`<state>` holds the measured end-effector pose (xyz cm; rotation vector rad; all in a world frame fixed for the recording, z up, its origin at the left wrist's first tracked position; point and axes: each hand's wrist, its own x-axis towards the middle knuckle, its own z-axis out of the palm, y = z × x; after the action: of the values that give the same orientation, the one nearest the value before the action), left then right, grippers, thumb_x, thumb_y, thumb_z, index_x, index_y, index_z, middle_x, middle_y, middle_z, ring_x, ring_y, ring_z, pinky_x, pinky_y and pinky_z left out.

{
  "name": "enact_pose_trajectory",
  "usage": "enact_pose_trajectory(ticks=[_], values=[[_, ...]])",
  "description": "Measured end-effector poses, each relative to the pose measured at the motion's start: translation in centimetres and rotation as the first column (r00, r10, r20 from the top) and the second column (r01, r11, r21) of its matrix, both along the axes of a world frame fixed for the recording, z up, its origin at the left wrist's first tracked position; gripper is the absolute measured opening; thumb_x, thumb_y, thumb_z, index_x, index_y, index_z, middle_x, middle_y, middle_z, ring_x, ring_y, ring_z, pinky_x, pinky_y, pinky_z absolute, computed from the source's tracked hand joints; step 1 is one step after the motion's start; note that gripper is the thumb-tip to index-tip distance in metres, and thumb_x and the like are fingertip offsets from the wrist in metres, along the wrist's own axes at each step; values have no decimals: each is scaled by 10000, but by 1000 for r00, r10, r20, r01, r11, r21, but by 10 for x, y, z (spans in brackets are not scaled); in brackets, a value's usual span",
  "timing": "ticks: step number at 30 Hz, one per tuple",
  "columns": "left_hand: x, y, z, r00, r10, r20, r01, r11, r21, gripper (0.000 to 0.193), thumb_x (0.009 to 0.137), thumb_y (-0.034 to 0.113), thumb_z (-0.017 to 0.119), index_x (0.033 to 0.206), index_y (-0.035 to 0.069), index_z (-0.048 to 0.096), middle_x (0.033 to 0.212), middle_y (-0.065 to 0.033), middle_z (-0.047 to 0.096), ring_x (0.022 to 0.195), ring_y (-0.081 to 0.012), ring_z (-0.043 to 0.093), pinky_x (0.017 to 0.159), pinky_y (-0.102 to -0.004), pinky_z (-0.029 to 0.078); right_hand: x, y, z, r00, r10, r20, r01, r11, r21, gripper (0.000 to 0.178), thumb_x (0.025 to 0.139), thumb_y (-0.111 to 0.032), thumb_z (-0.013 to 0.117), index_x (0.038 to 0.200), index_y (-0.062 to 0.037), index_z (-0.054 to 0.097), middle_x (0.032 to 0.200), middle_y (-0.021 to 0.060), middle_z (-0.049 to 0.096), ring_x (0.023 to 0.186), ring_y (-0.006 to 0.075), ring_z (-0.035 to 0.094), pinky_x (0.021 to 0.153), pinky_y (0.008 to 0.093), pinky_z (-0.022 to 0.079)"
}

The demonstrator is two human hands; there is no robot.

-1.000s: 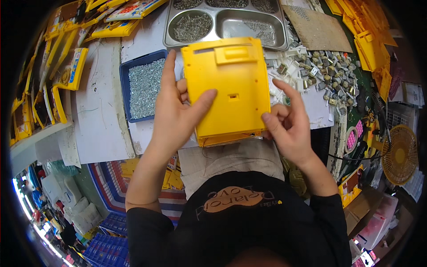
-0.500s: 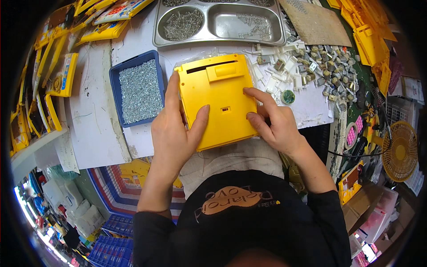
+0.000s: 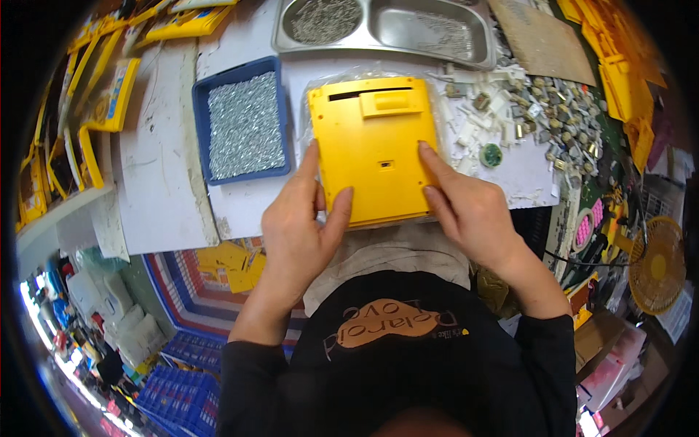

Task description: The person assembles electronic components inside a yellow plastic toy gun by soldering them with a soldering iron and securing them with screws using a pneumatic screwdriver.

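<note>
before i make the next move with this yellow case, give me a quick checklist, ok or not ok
1. Yellow case, slotted face up: ok.
2. Left hand at its left edge: ok.
3. Right hand at its right edge: ok.
4. Clear plastic film away from the case: not ok, it shows along the far edge.
5. Underside closed up: cannot tell, hidden.

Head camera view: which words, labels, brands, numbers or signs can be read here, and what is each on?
Black shirt: lettering on and around a tan patch, upside down in this view; partly readable, but I don't copy wording or brands.
Yellow panel at the left: coloured print, too small and blurred to read.
Blue crates at the lower left: pale marks, too small to read.
Yellow case: no lettering I can make out.
</note>
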<state>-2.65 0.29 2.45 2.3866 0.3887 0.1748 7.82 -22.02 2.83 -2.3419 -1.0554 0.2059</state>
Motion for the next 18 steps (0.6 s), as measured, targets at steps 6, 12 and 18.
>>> enact_pose_trajectory(ticks=[6, 12, 18], values=[[-9, 5, -5, 999, -45, -8, 42, 968, -247, 611, 892, 117, 736, 1431, -55, 507, 657, -44, 469, 551, -145, 478, 525, -282, 429, 16, -10, 10, 968, 134, -214, -152, 986, -70, 672, 912, -78, 678, 1526, -39, 407, 812, 186, 668, 679, 333, 658, 666, 393, 533], [-9, 12, -10, 995, -79, -56, 65, 974, -217, 637, 884, 126, 750, 1452, -27, 504, 619, -44, 457, 539, -129, 481, 532, -282, 428, 15, -2, 10, 977, 178, -117, -195, 968, -158, 676, 927, -74, 652, 1538, -21, 367, 767, 181, 652, 663, 348, 646, 619, 417, 517], [-9, 59, 11, 955, -275, -112, 186, 847, -499, 562, 886, 124, 746, 1421, 81, 578, 634, -38, 481, 528, -117, 468, 527, -269, 418, 24, -9, 18, 965, 220, -145, -239, 962, -135, 623, 913, -123, 667, 1478, -2, 433, 768, 141, 658, 643, 314, 655, 595, 412, 529]])
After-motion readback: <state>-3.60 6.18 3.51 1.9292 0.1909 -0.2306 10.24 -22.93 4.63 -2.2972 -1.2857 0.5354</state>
